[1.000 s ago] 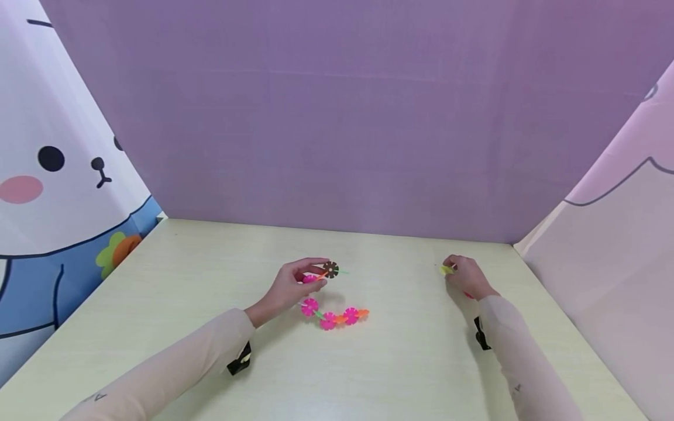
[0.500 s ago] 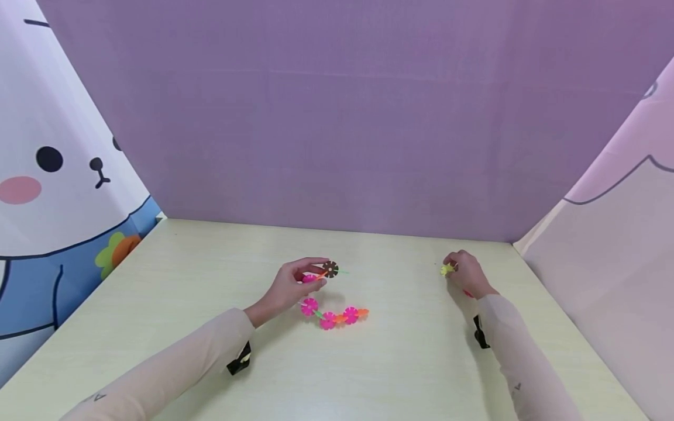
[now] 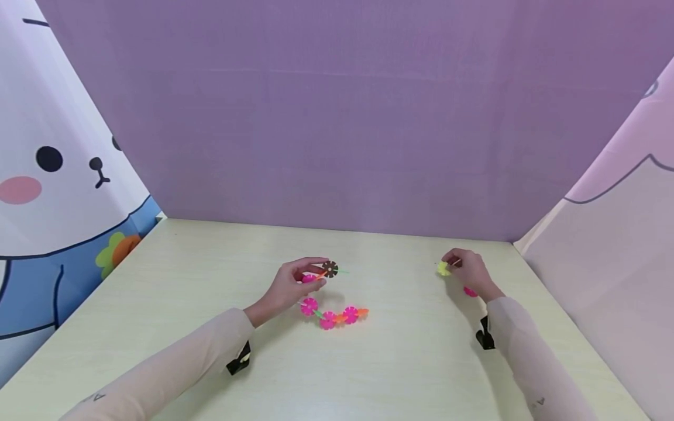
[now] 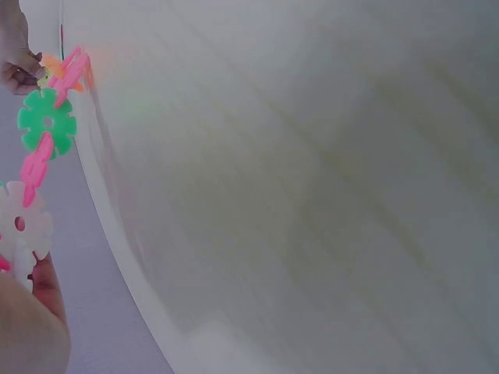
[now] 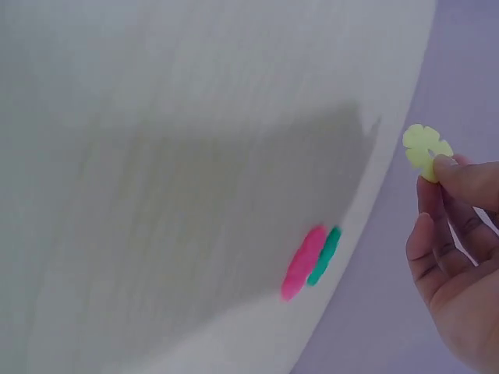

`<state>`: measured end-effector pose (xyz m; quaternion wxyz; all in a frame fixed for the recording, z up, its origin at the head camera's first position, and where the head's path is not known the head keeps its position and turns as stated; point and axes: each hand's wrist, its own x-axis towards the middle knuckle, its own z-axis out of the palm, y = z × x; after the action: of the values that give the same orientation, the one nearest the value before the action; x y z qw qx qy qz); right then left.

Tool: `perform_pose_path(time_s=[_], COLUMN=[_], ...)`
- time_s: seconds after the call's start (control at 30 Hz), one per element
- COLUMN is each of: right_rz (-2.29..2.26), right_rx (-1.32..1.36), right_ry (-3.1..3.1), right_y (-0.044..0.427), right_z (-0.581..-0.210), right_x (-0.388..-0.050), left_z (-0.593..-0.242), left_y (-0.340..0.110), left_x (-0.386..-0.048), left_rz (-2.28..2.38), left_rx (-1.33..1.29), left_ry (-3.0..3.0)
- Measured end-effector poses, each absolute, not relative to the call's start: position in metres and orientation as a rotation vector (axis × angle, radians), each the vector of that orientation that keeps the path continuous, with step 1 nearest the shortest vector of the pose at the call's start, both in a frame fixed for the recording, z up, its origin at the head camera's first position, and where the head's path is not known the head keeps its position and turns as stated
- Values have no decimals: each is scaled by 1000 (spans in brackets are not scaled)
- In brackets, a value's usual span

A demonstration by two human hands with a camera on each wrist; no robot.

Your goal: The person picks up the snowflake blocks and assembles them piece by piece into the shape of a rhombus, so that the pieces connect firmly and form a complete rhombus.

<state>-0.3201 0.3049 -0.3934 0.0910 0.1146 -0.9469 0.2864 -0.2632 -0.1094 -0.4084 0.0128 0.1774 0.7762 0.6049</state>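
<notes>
With the fingers of your right hand (image 3: 471, 272), you pinch the edge of a yellow disc (image 3: 443, 268) against the thumb, holding it above the tabletop (image 3: 411, 362). The fingers of your left hand (image 3: 289, 283) are curled around part of a chain of notched discs (image 3: 329, 320), with a brown disc (image 3: 330, 269) at the fingertips. Below that hand, pink, green and orange links curve to the right; whether they touch the tabletop you cannot tell. Near your right wrist lies a pink disc (image 3: 470, 292), with a green disc (image 5: 325, 255) just beside it.
</notes>
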Motion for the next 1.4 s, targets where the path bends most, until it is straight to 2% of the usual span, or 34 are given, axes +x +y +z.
perform_pose_path(time_s=[0.53, 0.8, 1.13, 1.4], right_rz=[1392, 1506, 1628, 1744], right_rx=[418, 483, 567, 598], right_ry=[-2691, -2704, -2664, -2619], right_y=[251, 216, 174, 150], right_z=[-389, -394, -390, -382], right_x=[-296, -285, -275, -273], left_z=[-410, -410, -383, -383], left_y=[-110, -109, -107, -107], left_x=[-264, -264, -246, -247], left_rz=[1899, 1902, 1878, 1889], left_rx=[573, 596, 599, 575], left_ry=[2398, 2379, 2369, 2355])
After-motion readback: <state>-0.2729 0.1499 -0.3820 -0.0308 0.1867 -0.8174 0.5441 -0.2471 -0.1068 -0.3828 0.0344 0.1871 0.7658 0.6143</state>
